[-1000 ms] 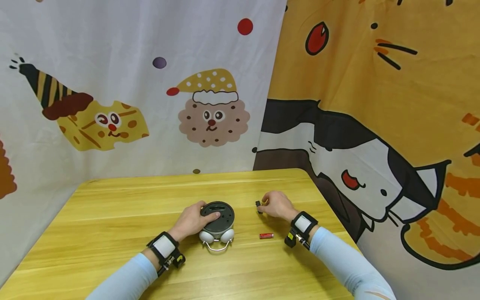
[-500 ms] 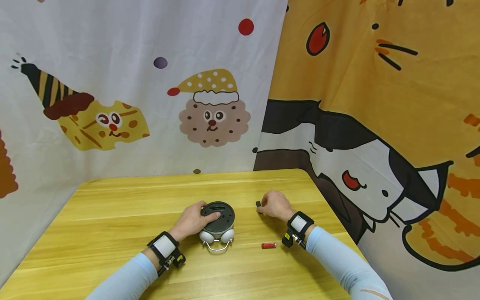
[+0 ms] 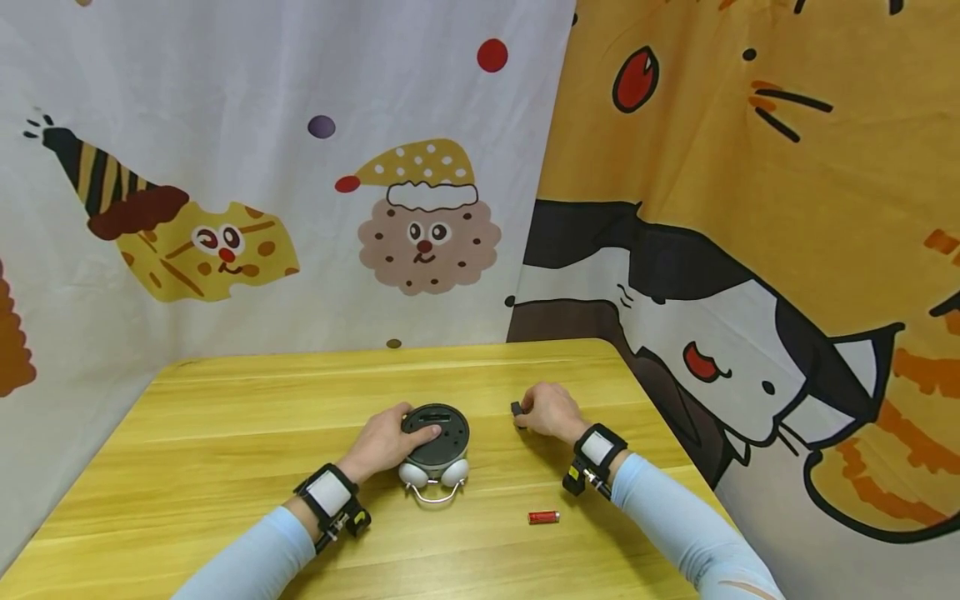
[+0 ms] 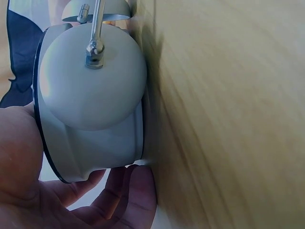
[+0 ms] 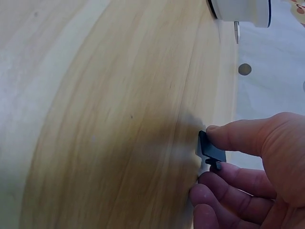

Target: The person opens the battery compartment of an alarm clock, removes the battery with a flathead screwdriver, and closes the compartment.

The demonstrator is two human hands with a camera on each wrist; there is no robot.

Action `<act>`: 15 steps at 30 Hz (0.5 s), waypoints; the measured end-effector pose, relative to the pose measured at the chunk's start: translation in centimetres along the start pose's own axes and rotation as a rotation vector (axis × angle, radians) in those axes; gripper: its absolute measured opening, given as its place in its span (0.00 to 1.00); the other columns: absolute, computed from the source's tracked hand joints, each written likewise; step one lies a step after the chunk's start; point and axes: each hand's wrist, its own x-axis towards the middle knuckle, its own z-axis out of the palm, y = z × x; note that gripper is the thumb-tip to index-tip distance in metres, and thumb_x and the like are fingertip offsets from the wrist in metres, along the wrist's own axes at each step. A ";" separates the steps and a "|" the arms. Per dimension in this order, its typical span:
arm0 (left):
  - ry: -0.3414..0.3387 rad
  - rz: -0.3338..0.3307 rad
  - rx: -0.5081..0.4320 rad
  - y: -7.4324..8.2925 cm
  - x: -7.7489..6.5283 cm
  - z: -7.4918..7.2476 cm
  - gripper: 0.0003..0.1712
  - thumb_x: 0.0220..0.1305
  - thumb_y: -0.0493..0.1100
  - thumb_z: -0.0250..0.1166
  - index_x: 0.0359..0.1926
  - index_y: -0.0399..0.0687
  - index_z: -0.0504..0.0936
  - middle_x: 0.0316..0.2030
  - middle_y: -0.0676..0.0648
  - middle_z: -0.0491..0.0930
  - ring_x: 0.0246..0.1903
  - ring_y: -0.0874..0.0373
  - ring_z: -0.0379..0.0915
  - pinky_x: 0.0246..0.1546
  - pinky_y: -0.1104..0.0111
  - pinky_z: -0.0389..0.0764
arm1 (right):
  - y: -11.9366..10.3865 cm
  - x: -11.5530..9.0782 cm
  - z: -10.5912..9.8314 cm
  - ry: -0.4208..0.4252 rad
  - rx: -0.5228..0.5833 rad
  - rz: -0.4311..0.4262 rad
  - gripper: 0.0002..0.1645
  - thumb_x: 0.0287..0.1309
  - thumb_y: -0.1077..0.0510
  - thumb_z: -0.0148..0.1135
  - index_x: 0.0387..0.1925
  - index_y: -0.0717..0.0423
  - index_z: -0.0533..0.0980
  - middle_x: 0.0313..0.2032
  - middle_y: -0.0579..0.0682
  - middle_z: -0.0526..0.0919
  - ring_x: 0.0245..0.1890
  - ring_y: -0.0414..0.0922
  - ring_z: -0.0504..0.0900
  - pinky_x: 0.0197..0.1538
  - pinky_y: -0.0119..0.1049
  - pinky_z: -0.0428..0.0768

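A twin-bell alarm clock lies face down on the table, its black back up and its pale bells and wire handle towards me. My left hand grips it from the left, thumb across the back and fingers curled at its side. In the left wrist view one rounded bell fills much of the picture. To the right of the clock, my right hand pinches a small black battery cover between thumb and fingers, close over the table. A red battery lies nearer me, below the right hand.
The yellow wood-grain table ends at a back edge in front of a white printed curtain. An orange curtain with cartoon cats hangs along the right side. Both wrists wear strapped cameras.
The red battery has rolled towards me and slightly right. My left hand and the clock stay put; the right hand keeps its pinch on the battery cover, with its wrist shifted slightly left.
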 end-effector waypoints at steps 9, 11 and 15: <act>0.001 -0.008 0.003 0.1 0.0 0.0 0.40 0.72 0.68 0.74 0.64 0.37 0.84 0.55 0.36 0.91 0.50 0.48 0.87 0.51 0.52 0.86 | -0.3 -0.1 -0.1 0.003 0.018 -0.014 0.14 0.57 0.48 0.88 0.32 0.46 0.88 0.33 0.43 0.90 0.32 0.43 0.82 0.36 0.37 0.77; 0.001 -0.010 0.004 0.1 0.0 0.0 0.41 0.72 0.68 0.74 0.65 0.37 0.84 0.55 0.36 0.91 0.51 0.48 0.87 0.51 0.52 0.86 | -0.3 -0.1 -0.2 0.004 0.024 -0.017 0.14 0.57 0.48 0.88 0.32 0.46 0.88 0.33 0.43 0.90 0.32 0.43 0.82 0.35 0.37 0.76; 0.000 -0.011 0.002 0.1 0.0 0.0 0.41 0.72 0.68 0.74 0.65 0.36 0.84 0.55 0.36 0.91 0.51 0.48 0.87 0.52 0.51 0.86 | -0.4 -0.2 -0.2 0.007 0.032 -0.020 0.13 0.58 0.49 0.88 0.32 0.46 0.87 0.32 0.44 0.89 0.31 0.43 0.81 0.33 0.36 0.74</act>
